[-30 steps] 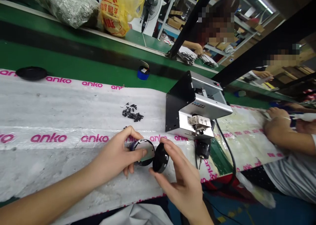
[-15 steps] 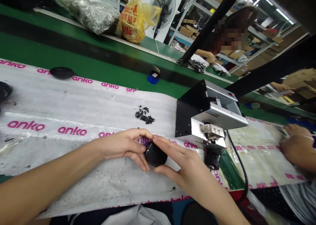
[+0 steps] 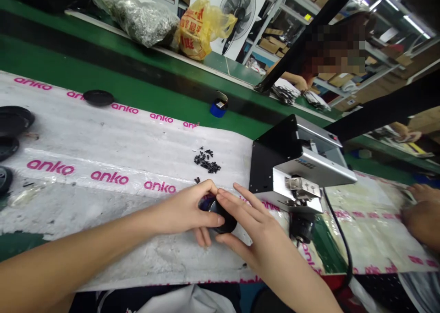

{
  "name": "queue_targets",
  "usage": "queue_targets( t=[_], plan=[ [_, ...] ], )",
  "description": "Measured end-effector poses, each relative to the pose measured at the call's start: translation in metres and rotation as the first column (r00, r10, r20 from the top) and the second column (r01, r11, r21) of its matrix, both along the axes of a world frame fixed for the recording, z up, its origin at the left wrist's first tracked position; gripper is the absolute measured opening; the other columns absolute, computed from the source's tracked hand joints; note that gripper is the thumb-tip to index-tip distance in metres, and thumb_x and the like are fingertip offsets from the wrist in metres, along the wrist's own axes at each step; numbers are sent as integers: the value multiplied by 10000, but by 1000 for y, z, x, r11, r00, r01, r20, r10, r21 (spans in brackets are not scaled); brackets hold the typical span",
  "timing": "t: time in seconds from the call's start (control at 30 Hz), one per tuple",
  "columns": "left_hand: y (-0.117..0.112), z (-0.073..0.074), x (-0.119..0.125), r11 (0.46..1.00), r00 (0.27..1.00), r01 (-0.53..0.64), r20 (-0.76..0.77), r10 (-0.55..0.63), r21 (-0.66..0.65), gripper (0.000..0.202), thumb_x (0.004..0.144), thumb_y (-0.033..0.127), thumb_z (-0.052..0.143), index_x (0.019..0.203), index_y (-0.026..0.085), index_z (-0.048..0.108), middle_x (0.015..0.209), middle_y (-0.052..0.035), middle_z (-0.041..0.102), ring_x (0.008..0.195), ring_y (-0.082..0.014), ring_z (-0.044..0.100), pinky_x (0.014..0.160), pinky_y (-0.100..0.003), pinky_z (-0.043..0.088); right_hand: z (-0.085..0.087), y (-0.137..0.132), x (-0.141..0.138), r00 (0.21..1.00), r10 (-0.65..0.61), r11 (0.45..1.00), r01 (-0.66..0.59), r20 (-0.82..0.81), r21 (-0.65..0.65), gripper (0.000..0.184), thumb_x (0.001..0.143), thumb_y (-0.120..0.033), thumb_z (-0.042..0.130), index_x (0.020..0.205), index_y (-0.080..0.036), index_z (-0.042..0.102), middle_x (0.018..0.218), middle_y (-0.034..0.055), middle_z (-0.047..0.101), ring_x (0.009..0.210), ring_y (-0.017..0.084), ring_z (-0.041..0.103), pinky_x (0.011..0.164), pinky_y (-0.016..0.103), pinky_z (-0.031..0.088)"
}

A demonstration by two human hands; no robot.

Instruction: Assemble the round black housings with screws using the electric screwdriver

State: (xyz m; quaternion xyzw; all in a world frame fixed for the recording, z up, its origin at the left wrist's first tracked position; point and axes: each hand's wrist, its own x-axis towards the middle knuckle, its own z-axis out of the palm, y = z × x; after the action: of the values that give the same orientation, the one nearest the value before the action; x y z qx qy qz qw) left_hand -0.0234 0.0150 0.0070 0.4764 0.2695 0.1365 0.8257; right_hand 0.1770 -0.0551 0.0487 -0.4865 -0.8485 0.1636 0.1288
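Observation:
Between my two hands is a round, glossy black part (image 3: pixel 228 225), raised over the sheeted worktable; its exact kind does not show. My left hand (image 3: pixel 190 212) grips its left side, with the thumb on the upper face and the fingertips underneath. On the far and right sides, my right hand (image 3: pixel 257 230) curls its thumb and forefinger around the rim, while another finger sticks out. Just beyond the hands lies a small heap of tiny black pieces (image 3: pixel 208 161), with a couple of stray ones nearer my left hand.
A silver and black bench machine (image 3: pixel 275 161) stands to the right, its black cable (image 3: pixel 338 235) running down. Round black parts (image 3: pixel 13 120) lie at the left, and a black dish (image 3: pixel 98 97) farther back. Behind sits a blue container (image 3: pixel 218 108). A co-worker's arm (image 3: pixel 424 212) is at right.
My left thumb has slid farther over the upper face of the black part. One right finger has lifted away. The view has shifted left, bringing more round black parts into sight.

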Motion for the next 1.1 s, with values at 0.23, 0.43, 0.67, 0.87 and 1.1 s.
queue_targets(
  t=[0.23,0.43,0.67,0.87,1.1],
  plan=[
    [-10,9,11,993,981,-111,-160,114,27,330,819,306,717,1091,220,552,831,1,710,531,-149,713,488,-210,572,-1,-2,116,165,-896,148,986,-413,72,533,910,-498,561,1291,-128,516,1261,232,560,1208,387,518,1028,635,361],
    [-6,5,13,995,971,-92,-219,97,32,533,755,434,784,1189,219,559,850,-29,746,545,-190,728,478,-223,575,-29,0,154,135,-819,340,897,-558,-282,376,942,-512,543,1015,-149,613,840,10,608,690,140,594,636,298,518],
    [-7,9,16,995,945,-98,-313,97,13,684,696,484,805,1256,189,545,572,15,693,522,-197,704,466,-209,551,41,3,93,19,-327,625,754,-945,-201,622,776,-790,374,1055,-261,543,702,-24,492,487,144,477,420,293,428],
    [-9,12,18,990,921,-137,-366,135,21,698,689,472,800,1272,187,542,532,22,677,498,-176,680,469,-202,540,54,55,63,252,157,490,820,-955,296,363,898,-601,521,1036,-268,569,610,-59,519,390,117,481,344,234,386],
    [-5,3,14,994,959,-99,-269,86,-35,647,736,442,796,1276,209,528,671,-1,722,528,-180,700,484,-221,560,56,31,49,155,-96,719,694,-983,40,581,722,-759,642,993,-246,613,538,-60,525,349,130,459,294,243,373]
  ],
)
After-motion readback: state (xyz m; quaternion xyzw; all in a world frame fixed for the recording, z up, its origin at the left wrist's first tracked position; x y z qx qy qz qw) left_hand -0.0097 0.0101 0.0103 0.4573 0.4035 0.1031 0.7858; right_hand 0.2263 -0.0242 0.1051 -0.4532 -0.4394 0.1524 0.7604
